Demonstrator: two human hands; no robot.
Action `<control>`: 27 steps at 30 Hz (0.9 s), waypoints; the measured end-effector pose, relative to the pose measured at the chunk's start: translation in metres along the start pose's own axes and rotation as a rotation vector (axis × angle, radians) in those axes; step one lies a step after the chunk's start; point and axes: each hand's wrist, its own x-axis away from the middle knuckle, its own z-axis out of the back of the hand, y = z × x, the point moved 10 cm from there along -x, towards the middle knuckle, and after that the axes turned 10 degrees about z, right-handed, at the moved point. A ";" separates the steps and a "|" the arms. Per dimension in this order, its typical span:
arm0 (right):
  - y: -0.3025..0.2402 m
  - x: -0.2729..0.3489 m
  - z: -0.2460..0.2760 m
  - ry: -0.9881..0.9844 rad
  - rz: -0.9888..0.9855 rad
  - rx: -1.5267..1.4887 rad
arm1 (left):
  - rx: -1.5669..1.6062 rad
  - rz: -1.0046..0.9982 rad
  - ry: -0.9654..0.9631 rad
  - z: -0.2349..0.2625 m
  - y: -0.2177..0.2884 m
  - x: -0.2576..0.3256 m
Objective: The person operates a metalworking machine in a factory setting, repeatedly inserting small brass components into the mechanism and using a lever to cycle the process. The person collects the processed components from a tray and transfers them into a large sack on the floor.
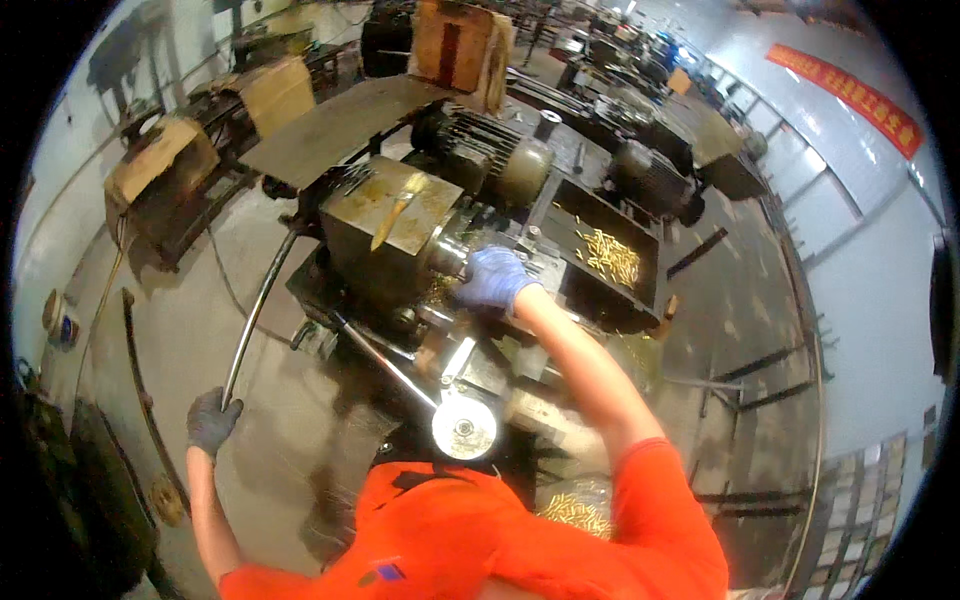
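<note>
Head view, our left hand [214, 421] lower left, gloved fingers wrapped round metal lever [257, 310] left of centre, our right hand [495, 280] at spindle [449, 254] mid-frame, fingers bent, we can't tell their hold, brass-coloured pieces [612, 258] right of centre.

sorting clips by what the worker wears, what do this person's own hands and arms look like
The gloves don't match: the left hand wears a dark grey glove, the right hand a blue-violet glove. Both end around the wrist, leaving the forearms bare up to bright orange-red sleeves. No glove markings can be made out.
</note>
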 end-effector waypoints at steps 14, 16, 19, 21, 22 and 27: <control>-0.005 -0.007 0.004 0.144 -0.024 0.104 | -0.394 -0.125 0.398 0.021 -0.105 -0.131; -0.001 -0.006 0.003 0.155 -0.042 0.087 | -0.393 -0.169 0.378 0.026 -0.094 -0.146; -0.011 -0.001 0.018 0.223 -0.025 0.099 | -0.369 -0.170 0.427 0.032 -0.085 -0.142; -0.007 -0.003 0.011 0.149 -0.060 0.112 | -0.249 0.013 0.338 0.022 -0.109 -0.152; -0.005 -0.003 0.008 0.113 -0.079 0.116 | -0.190 0.102 0.292 0.017 -0.121 -0.158; -0.023 0.042 0.048 0.535 0.125 0.047 | 0.421 -0.098 0.669 0.040 -0.025 -0.123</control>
